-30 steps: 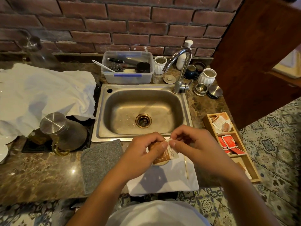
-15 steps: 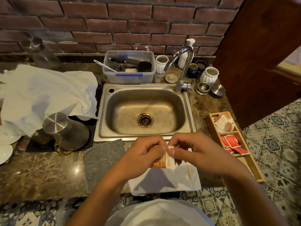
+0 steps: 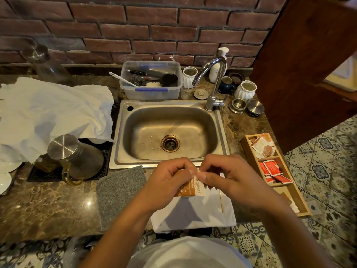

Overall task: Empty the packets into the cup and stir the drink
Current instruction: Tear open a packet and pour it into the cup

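An orange and white packet (image 3: 191, 187) hangs between my two hands above a white cloth (image 3: 195, 213) at the counter's front edge. My left hand (image 3: 168, 182) pinches the packet's upper left part. My right hand (image 3: 228, 176) pinches its top right corner. A thin wooden stir stick (image 3: 221, 202) lies on the white cloth to the right of the packet. The cup is hidden behind my hands. A wooden tray (image 3: 251, 157) at the right holds several more packets, pale brown ones at the back and red ones in the middle compartment.
A steel sink (image 3: 170, 130) with a tap (image 3: 212, 84) lies straight ahead. A grey cloth (image 3: 119, 190) is left of the white one. A glass jug with a steel lid (image 3: 75, 157) stands on a black mat. A plastic tub (image 3: 150, 82), jars and a large white cloth (image 3: 54, 113) line the back.
The hands with the packet have shifted slightly lower and toward me over the white cloth. The grip on the packet's top looks the same.
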`<state>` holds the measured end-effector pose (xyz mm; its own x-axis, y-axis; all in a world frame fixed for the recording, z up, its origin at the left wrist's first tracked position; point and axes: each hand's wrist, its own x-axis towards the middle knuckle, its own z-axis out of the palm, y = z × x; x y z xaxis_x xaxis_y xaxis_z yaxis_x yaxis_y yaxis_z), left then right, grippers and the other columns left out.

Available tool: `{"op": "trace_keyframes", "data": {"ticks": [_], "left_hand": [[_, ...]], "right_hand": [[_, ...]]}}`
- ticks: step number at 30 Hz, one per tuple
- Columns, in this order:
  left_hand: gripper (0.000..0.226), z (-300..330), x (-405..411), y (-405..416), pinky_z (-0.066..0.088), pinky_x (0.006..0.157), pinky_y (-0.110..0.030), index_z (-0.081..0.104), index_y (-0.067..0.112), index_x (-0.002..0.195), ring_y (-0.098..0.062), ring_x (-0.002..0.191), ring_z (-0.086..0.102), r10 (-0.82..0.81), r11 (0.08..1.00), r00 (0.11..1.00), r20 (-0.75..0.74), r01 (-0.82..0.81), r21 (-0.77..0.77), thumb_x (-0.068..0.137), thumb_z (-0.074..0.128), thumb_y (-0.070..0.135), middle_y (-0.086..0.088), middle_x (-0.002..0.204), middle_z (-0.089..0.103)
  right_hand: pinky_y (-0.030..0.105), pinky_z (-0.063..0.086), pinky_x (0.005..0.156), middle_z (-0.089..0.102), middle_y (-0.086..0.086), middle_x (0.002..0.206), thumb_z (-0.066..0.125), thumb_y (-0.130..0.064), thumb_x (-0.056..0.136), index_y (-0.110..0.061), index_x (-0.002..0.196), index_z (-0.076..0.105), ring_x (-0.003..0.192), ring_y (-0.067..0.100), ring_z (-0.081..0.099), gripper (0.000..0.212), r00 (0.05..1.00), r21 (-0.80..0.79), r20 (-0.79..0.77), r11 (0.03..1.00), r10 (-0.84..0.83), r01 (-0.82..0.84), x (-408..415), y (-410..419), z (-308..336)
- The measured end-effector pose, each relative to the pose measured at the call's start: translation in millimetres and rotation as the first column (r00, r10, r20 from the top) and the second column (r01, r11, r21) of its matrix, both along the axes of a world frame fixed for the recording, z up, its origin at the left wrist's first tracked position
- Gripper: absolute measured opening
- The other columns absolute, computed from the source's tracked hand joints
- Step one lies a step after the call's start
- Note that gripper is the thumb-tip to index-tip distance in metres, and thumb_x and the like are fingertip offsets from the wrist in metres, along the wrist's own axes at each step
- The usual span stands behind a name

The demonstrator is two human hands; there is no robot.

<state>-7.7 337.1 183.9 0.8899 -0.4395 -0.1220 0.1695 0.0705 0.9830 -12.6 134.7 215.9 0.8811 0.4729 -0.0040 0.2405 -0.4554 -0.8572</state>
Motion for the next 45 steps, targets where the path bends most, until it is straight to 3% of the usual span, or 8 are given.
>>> {"op": "trace_keyframes", "data": {"ticks": [4,8,15,18,25,32,37,45], "left_hand": [[0.023,1,0,-4,0.041,0.053,-0.018,0.071,0.019,0.070,-0.007,0.053,0.052,0.056,0.997,0.995,-0.087,-0.061,-0.049,0.089,0.057,0.016,0.006,0.060,0.064],[0.020,-1,2,-5,0.041,0.056,-0.027,0.071,0.012,0.076,-0.014,0.057,0.051,0.121,0.988,0.976,-0.181,-0.135,-0.069,0.087,0.062,0.025,-0.010,0.066,0.058],[0.026,-1,4,0,0.042,0.057,-0.028,0.069,0.014,0.072,-0.013,0.058,0.052,0.108,0.989,0.974,-0.198,-0.126,-0.080,0.076,0.069,0.040,-0.002,0.063,0.058],[0.028,-2,5,1,0.037,0.059,-0.030,0.064,0.014,0.070,-0.012,0.061,0.047,0.101,0.984,0.976,-0.193,-0.126,-0.122,0.080,0.065,0.040,0.000,0.063,0.050],[0.017,-5,2,4,0.043,0.062,-0.033,0.075,0.015,0.076,-0.017,0.063,0.056,0.057,0.986,0.980,-0.190,-0.085,-0.143,0.076,0.072,0.032,-0.005,0.067,0.064],[0.015,-7,2,3,0.041,0.057,-0.028,0.074,0.018,0.073,-0.013,0.059,0.053,0.069,0.989,0.980,-0.187,-0.092,-0.117,0.075,0.073,0.032,-0.001,0.064,0.061],[0.011,-3,0,-2,0.050,0.060,-0.024,0.075,0.013,0.078,-0.014,0.062,0.061,0.064,0.963,0.965,-0.255,-0.126,-0.236,0.083,0.068,0.019,-0.006,0.069,0.066],[0.015,2,-1,-11,0.051,0.059,-0.022,0.076,0.011,0.081,-0.011,0.062,0.061,0.082,0.917,0.930,-0.358,-0.211,-0.338,0.085,0.062,0.015,-0.005,0.070,0.067]], "right_hand": [[0.038,0.049,0.061,0.066,-0.008,0.077,0.066,-0.023,0.099,-0.018,0.090,0.070,0.073,0.016,0.063,0.011,0.983,-0.086,0.172,0.993,-0.063,0.079,-4,6,-4],[0.033,0.050,0.061,0.064,-0.010,0.082,0.063,-0.028,0.099,-0.020,0.094,0.069,0.073,0.008,0.058,0.011,0.928,-0.169,0.362,0.972,-0.091,0.161,-7,14,-7],[0.031,0.056,0.068,0.072,-0.005,0.082,0.068,-0.024,0.096,-0.016,0.096,0.070,0.078,0.017,0.068,0.008,0.977,0.055,-0.045,0.976,-0.206,0.209,-11,12,-2],[0.030,0.057,0.069,0.072,0.002,0.084,0.067,-0.019,0.096,-0.012,0.096,0.070,0.078,0.017,0.068,0.008,0.978,0.098,-0.086,0.975,-0.189,0.197,-12,10,-1],[0.025,0.054,0.067,0.070,0.006,0.083,0.066,-0.024,0.093,-0.010,0.097,0.069,0.073,0.014,0.067,0.015,0.968,0.193,-0.149,0.954,-0.201,0.228,-12,12,-4],[0.035,0.056,0.070,0.072,0.009,0.086,0.062,-0.025,0.097,-0.009,0.102,0.070,0.078,0.023,0.069,0.020,0.968,0.204,-0.224,0.966,-0.112,0.159,-9,7,-7],[0.033,0.056,0.066,0.072,0.001,0.084,0.064,-0.023,0.099,-0.009,0.102,0.072,0.076,0.023,0.068,0.016,0.979,0.215,-0.023,0.955,-0.203,0.203,-10,13,-17],[0.032,0.052,0.066,0.070,-0.002,0.085,0.066,-0.016,0.097,-0.007,0.099,0.074,0.077,0.011,0.063,0.013,0.867,0.110,0.384,0.948,-0.317,0.298,-11,20,-23]]}}
